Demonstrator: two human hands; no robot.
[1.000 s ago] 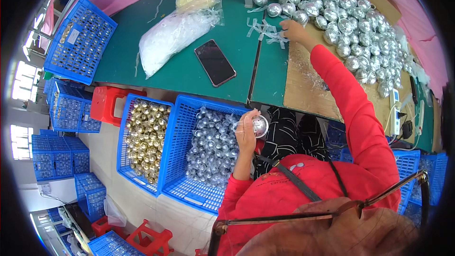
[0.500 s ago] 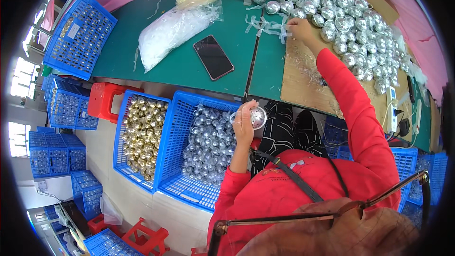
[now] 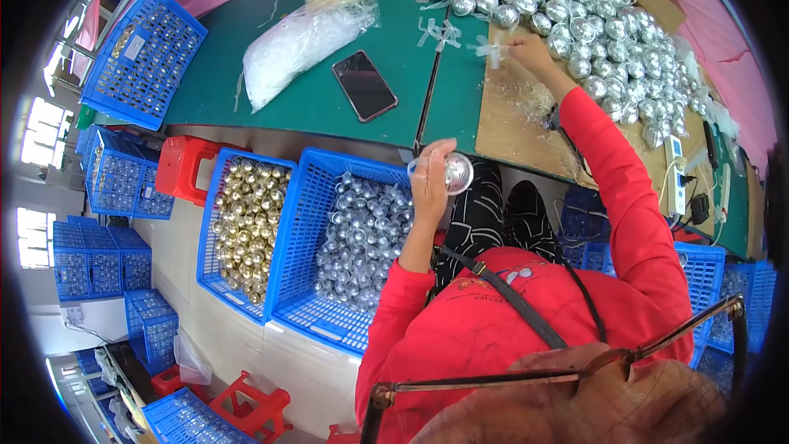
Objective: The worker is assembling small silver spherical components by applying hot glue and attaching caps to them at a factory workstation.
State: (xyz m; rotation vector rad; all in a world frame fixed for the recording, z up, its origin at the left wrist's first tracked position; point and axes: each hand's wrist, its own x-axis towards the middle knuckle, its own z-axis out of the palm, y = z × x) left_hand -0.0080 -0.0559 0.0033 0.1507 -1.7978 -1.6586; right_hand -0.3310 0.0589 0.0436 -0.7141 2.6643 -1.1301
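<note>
My left hand (image 3: 429,181) is closed around a shiny silver ball ornament (image 3: 459,173), held above my lap in front of the table edge. A loop of clear ribbon shows by its fingers. Over the wooden board (image 3: 514,119), my right hand (image 3: 530,51) pinches a sheer white ribbon bow (image 3: 493,50) by one side. More such bows (image 3: 440,34) lie on the green tabletop to its left. Just beyond the right hand begins a big heap of silver balls (image 3: 612,41).
A phone (image 3: 365,86) and a plastic bag of white material (image 3: 300,53) lie on the table. Left of my legs stand a blue crate (image 3: 288,255) of silver balls and a blue basket (image 3: 205,251) of gold ones. A power strip (image 3: 675,177) sits at right.
My right hand has drawn one bow rightward, apart from the other bows. My left hand, still with the silver ball, has risen slightly toward the table edge.
</note>
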